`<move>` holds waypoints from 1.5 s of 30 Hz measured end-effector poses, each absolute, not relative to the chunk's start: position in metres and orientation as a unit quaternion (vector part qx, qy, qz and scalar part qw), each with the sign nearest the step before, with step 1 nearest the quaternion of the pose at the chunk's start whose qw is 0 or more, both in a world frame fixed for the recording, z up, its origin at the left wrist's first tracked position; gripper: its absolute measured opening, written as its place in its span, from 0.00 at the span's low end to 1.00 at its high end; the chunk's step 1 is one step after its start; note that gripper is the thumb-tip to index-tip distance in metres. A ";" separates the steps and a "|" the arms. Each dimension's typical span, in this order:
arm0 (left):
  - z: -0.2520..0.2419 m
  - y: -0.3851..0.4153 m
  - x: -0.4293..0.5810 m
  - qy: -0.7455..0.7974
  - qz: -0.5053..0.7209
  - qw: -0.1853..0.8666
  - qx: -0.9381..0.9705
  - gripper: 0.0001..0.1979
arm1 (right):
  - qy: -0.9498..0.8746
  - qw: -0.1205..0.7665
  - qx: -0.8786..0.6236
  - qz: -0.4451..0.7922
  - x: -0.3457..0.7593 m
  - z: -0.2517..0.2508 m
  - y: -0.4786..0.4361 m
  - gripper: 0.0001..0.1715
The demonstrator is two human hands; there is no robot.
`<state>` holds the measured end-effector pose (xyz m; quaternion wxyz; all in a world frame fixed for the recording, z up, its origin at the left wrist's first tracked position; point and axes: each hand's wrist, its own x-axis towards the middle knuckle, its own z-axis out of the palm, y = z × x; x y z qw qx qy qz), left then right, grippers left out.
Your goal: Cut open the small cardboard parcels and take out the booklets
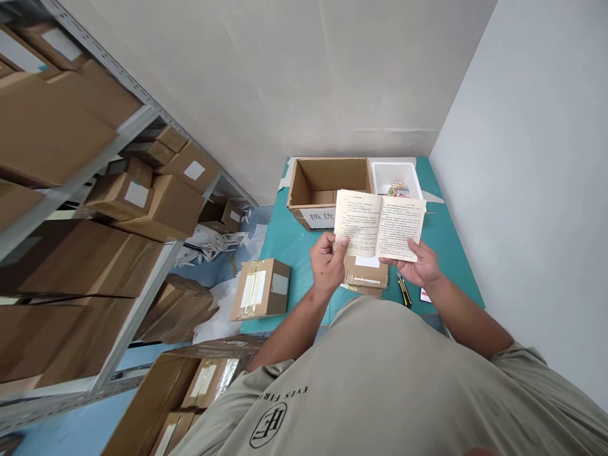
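Observation:
An open book (361, 221) with printed pages is held up above the green table, its spread facing me. My left hand (329, 263) grips its left edge, thumb on the page. At the lower right corner, my right hand (418, 263) holds the other side, with the thumb on the page and fingers beneath. Below the book lies a cardboard parcel (365, 271) with a white label, partly hidden by the book and my shirt. A black and yellow utility knife (404, 291) rests on the table near my right hand.
Behind the book stand an open cardboard box (304, 215) and a white bin (396, 168) with small colourful items. A taped parcel (261, 288) sits at the table's (285, 244) left edge. Shelves (133, 130) of cartons line the left; a phone-like object (425, 295) lies right.

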<state>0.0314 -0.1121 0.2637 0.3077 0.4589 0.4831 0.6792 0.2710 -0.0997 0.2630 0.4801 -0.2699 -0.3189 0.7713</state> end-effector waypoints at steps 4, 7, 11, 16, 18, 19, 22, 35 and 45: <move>0.254 -0.114 0.026 0.513 0.681 0.202 0.481 0.37 | -0.319 0.476 -0.282 0.770 0.271 0.265 -0.101 0.32; 0.242 -0.112 0.019 0.502 0.675 0.092 0.533 0.35 | -0.323 0.468 -0.290 0.770 0.271 0.266 -0.103 0.31; 0.234 -0.111 0.014 0.493 0.652 0.023 0.576 0.35 | -0.328 0.463 -0.294 0.769 0.272 0.269 -0.105 0.32; 0.234 -0.112 0.015 0.494 0.650 -0.010 0.577 0.35 | -0.329 0.467 -0.311 0.759 0.271 0.274 -0.107 0.30; 0.233 -0.113 0.016 0.496 0.654 -0.028 0.570 0.36 | -0.330 0.466 -0.310 0.760 0.271 0.275 -0.108 0.30; 0.233 -0.113 0.016 0.497 0.656 -0.035 0.567 0.36 | -0.329 0.464 -0.307 0.763 0.271 0.275 -0.108 0.30; 0.230 -0.114 0.017 0.504 0.660 -0.047 0.555 0.35 | -0.325 0.460 -0.302 0.769 0.271 0.274 -0.108 0.30; 0.235 -0.115 0.017 0.504 0.644 0.000 0.575 0.25 | -0.330 0.466 -0.309 0.760 0.272 0.273 -0.109 0.29; 0.231 -0.116 0.020 0.504 0.643 0.015 0.577 0.24 | -0.365 0.448 -0.275 0.768 0.276 0.268 -0.106 0.30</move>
